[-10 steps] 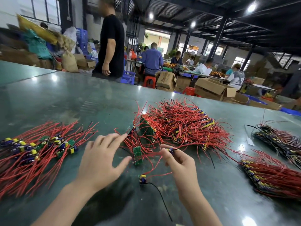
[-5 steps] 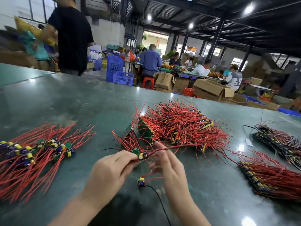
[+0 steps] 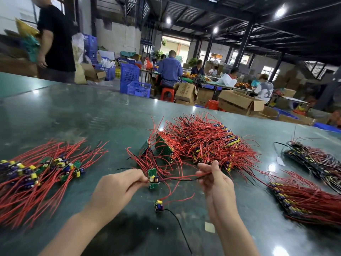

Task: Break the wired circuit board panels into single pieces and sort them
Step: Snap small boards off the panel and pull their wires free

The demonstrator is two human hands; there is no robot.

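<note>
Centrally, the left hand (image 3: 118,187) pinches a small green board (image 3: 153,179) while the right hand (image 3: 214,180) grips its red wires (image 3: 184,177). Behind them lies the tangled panel heap (image 3: 201,143); sorted singles (image 3: 36,170) sit at left, stacked panels (image 3: 302,196) at right, one loose board (image 3: 158,205) below.

The sorted pile (image 3: 36,174) runs off the left edge (its far boards unseen), and the standing person (image 3: 55,39) is blurred.

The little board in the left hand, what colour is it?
Green, with a yellow part on top: the board shows best in the head view.
</note>
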